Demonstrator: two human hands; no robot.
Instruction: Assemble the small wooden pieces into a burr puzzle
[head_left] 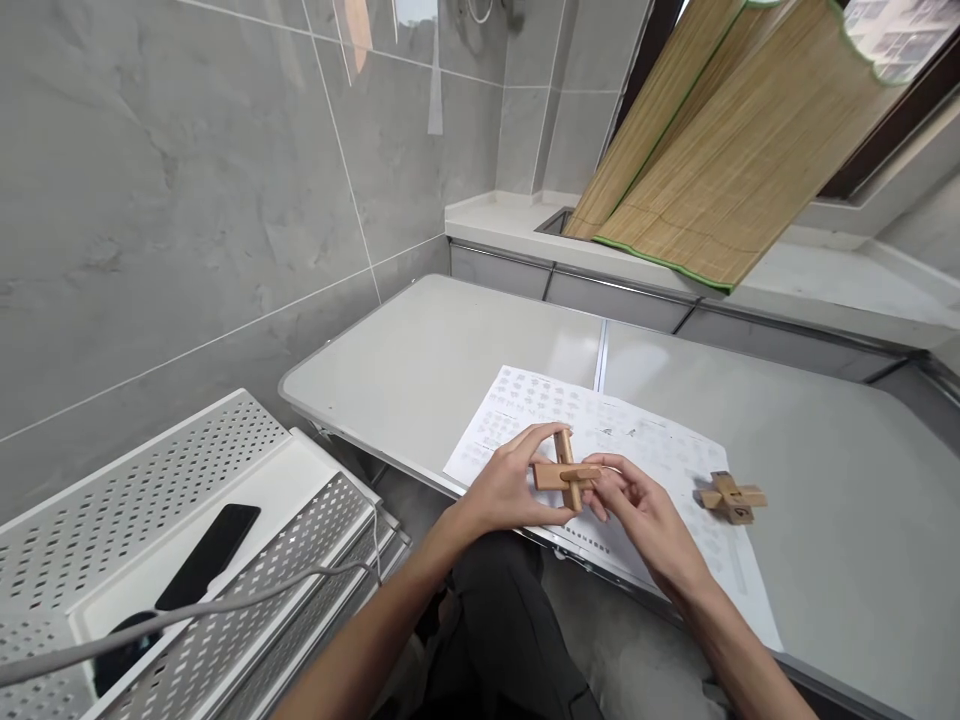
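Observation:
Between my two hands, over the near edge of the table, is a wooden interlocking puzzle [551, 477] of crossed bars. My left hand [511, 480] grips it, thumb below and fingers above, at the ends of its upright bar. The fingers of my right hand [626, 495] pinch the right end of a bar that points toward them. Under both hands lies a printed sheet [517, 395] with rows of small diagrams. A second wooden puzzle [732, 497], a cross of several bars, rests at the sheet's right edge.
The grey folding table [405, 340] has a seam down its middle. At lower left, a white perforated rack [247, 430] carries a black phone [210, 555], a dark rounded object [124, 650] and a grey cable [262, 597]. A bamboo mat [720, 150] leans on the ledge behind.

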